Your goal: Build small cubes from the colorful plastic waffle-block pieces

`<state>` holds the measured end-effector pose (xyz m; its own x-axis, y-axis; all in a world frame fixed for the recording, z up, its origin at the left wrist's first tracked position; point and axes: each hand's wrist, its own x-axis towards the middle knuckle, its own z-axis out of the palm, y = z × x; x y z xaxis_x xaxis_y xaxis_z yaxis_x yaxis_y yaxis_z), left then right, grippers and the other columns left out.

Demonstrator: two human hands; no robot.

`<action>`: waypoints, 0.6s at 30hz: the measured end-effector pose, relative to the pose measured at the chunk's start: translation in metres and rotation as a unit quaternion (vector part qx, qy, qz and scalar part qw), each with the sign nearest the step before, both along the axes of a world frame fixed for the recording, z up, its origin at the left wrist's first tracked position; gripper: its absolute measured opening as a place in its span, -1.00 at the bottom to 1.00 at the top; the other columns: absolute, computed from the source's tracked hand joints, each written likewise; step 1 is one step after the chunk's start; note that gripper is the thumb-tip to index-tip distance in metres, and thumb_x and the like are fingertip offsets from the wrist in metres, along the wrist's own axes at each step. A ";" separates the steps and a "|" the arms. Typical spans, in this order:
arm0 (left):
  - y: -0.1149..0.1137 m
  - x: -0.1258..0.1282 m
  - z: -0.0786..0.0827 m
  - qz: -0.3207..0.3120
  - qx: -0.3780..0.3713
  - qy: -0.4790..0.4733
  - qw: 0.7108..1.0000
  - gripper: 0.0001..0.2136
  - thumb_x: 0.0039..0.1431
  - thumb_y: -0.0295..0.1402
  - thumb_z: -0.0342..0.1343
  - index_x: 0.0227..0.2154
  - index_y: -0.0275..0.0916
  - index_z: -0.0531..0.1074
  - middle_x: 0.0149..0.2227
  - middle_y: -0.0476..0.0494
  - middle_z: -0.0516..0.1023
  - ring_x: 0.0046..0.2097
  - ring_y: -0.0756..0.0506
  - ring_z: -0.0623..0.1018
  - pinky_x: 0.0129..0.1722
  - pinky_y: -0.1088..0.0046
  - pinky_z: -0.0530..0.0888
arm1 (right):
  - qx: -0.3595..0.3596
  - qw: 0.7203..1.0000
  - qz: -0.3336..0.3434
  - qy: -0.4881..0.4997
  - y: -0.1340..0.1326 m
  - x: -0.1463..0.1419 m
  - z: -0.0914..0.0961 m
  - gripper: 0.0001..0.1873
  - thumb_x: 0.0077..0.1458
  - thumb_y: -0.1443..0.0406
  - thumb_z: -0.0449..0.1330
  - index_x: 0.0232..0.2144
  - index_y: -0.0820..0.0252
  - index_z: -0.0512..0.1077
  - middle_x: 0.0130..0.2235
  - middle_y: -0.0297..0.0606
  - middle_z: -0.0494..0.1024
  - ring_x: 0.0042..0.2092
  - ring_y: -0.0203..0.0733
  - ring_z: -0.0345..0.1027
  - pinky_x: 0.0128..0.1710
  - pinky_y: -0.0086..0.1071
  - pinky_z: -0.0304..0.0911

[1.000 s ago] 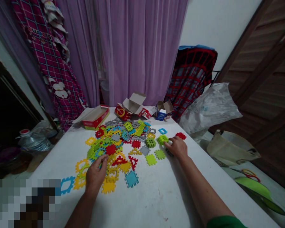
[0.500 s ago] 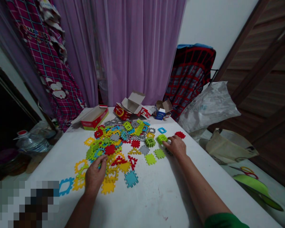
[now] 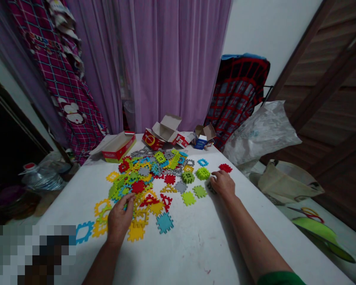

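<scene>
My left hand [image 3: 120, 218] rests at the near edge of a heap of toothed plastic building tiles [image 3: 144, 171]. Its fingers are loosely bent, thumb and forefinger slightly apart, with no tile visible in them. Over the right part of the table is my right hand [image 3: 224, 184], fingers loosely bent and holding nothing that I can see. Just left of its fingertips lies a thick green stack of tiles [image 3: 202, 173], apart from them. A dark tile [image 3: 210, 187] shows partly beneath this hand. Another green stack [image 3: 188, 177] and flat green tiles [image 3: 188, 198] lie farther left.
Open cardboard boxes [image 3: 118, 149] stand along the back of the white table [image 3: 192, 249]. A teal tile [image 3: 165, 223] lies near the middle; a red tile [image 3: 225, 168] lies beyond my right hand. Plastic bags [image 3: 261, 132] and scissors [image 3: 310, 213] are off the right side.
My right hand has drawn back to the right from the thick green stack, which now lies free of it. My left hand has stayed about where it was.
</scene>
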<state>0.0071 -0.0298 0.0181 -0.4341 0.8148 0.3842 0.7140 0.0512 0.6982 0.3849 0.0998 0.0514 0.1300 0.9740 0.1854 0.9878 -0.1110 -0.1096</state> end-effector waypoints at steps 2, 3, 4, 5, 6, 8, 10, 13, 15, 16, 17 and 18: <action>0.000 0.000 0.000 0.002 -0.003 0.002 1.000 -0.74 0.15 -0.19 -0.01 -0.27 -0.05 0.58 -0.27 0.01 0.69 -0.21 -0.09 0.64 -0.20 0.47 0.53 | -0.009 1.000 -0.002 -0.004 0.002 0.000 -0.001 -0.59 0.19 0.32 0.00 -0.01 0.10 0.54 0.05 -0.13 0.49 0.05 -0.08 0.35 -0.08 -0.32 0.25; 0.000 0.000 0.001 0.002 -0.003 0.001 1.000 -0.74 0.15 -0.19 -0.01 -0.27 -0.05 0.58 -0.26 0.01 0.69 -0.20 -0.09 0.64 -0.19 0.47 0.53 | -0.014 1.000 -0.003 -0.006 0.003 0.000 -0.001 -0.58 0.19 0.34 0.00 0.00 0.10 0.54 0.06 -0.13 0.49 0.06 -0.08 0.35 -0.08 -0.33 0.25; 0.000 0.000 0.000 0.001 -0.004 -0.001 1.000 -0.74 0.15 -0.18 -0.01 -0.27 -0.05 0.58 -0.26 0.00 0.69 -0.21 -0.09 0.64 -0.18 0.46 0.53 | -0.020 1.000 -0.003 -0.008 0.004 0.000 -0.001 -0.57 0.18 0.35 -0.01 0.00 0.10 0.53 0.07 -0.12 0.49 0.06 -0.07 0.35 -0.09 -0.33 0.26; 0.000 0.000 0.000 0.001 -0.004 -0.003 1.000 -0.73 0.15 -0.18 -0.01 -0.27 -0.05 0.57 -0.26 0.00 0.69 -0.21 -0.09 0.65 -0.18 0.47 0.53 | -0.026 1.000 -0.003 -0.008 0.005 -0.001 0.000 -0.56 0.18 0.35 -0.01 0.01 0.11 0.53 0.07 -0.12 0.49 0.07 -0.07 0.35 -0.09 -0.33 0.26; -0.001 0.000 0.000 0.002 -0.004 -0.005 1.000 -0.73 0.15 -0.17 -0.01 -0.27 -0.05 0.57 -0.26 0.01 0.69 -0.21 -0.09 0.65 -0.19 0.47 0.53 | -0.032 0.999 -0.002 -0.008 0.005 -0.001 0.000 -0.56 0.18 0.35 -0.02 0.01 0.11 0.54 0.07 -0.12 0.49 0.07 -0.06 0.36 -0.09 -0.32 0.26; -0.001 0.000 0.000 0.001 -0.003 -0.007 1.000 -0.73 0.15 -0.16 -0.01 -0.26 -0.05 0.57 -0.27 0.01 0.69 -0.22 -0.09 0.65 -0.20 0.48 0.53 | -0.042 0.999 -0.003 -0.006 0.006 -0.003 0.001 -0.56 0.19 0.35 -0.03 -0.01 0.11 0.54 0.06 -0.11 0.50 0.06 -0.04 0.36 -0.10 -0.31 0.27; -0.001 0.000 -0.001 0.000 -0.005 -0.007 1.000 -0.73 0.15 -0.15 -0.01 -0.25 -0.05 0.57 -0.27 0.01 0.69 -0.21 -0.09 0.64 -0.20 0.48 0.53 | -0.048 0.999 -0.004 -0.008 0.005 -0.005 0.003 -0.55 0.19 0.35 -0.04 -0.02 0.11 0.55 0.06 -0.10 0.50 0.06 -0.03 0.36 -0.11 -0.30 0.28; -0.001 0.000 -0.001 0.001 -0.012 -0.005 1.000 -0.72 0.15 -0.15 -0.02 -0.24 -0.06 0.57 -0.25 0.00 0.69 -0.20 -0.09 0.65 -0.19 0.47 0.53 | -0.052 0.999 -0.005 -0.014 0.003 -0.007 0.004 -0.55 0.19 0.35 -0.05 -0.01 0.10 0.55 0.06 -0.10 0.50 0.06 -0.03 0.37 -0.12 -0.31 0.28; 0.000 0.000 -0.001 0.002 -0.013 -0.004 1.000 -0.71 0.15 -0.15 -0.03 -0.24 -0.06 0.57 -0.26 0.00 0.69 -0.20 -0.09 0.65 -0.19 0.47 0.53 | -0.053 0.998 -0.004 -0.016 0.003 -0.008 0.004 -0.55 0.19 0.35 -0.04 -0.01 0.12 0.55 0.05 -0.09 0.50 0.06 -0.03 0.37 -0.11 -0.31 0.28; 0.000 0.000 -0.001 0.002 -0.014 -0.004 1.000 -0.71 0.15 -0.16 -0.03 -0.24 -0.06 0.57 -0.26 0.00 0.69 -0.20 -0.09 0.65 -0.19 0.47 0.53 | -0.054 0.998 -0.003 -0.015 0.002 -0.008 0.005 -0.55 0.19 0.35 -0.04 0.00 0.13 0.55 0.05 -0.08 0.50 0.06 -0.02 0.37 -0.11 -0.30 0.28; 0.000 0.000 -0.001 0.003 -0.014 -0.004 1.000 -0.71 0.15 -0.15 -0.03 -0.24 -0.06 0.57 -0.26 -0.01 0.69 -0.20 -0.09 0.65 -0.20 0.47 0.53 | -0.055 0.998 -0.004 -0.014 0.002 -0.008 0.005 -0.55 0.19 0.36 -0.03 0.00 0.13 0.55 0.05 -0.08 0.50 0.06 -0.02 0.37 -0.10 -0.30 0.28; 0.000 0.000 -0.001 0.003 -0.014 -0.004 1.000 -0.71 0.15 -0.15 -0.02 -0.24 -0.06 0.57 -0.26 0.00 0.69 -0.19 -0.09 0.65 -0.20 0.47 0.53 | -0.057 0.998 -0.004 -0.014 0.002 -0.008 0.006 -0.55 0.18 0.36 -0.03 0.00 0.13 0.54 0.05 -0.08 0.50 0.07 -0.02 0.37 -0.10 -0.30 0.28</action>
<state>0.0068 -0.0303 0.0168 -0.4415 0.8227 0.3581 0.7084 0.0747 0.7018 0.3764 0.1022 0.0569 0.1352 0.9878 0.0775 0.9891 -0.1300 -0.0686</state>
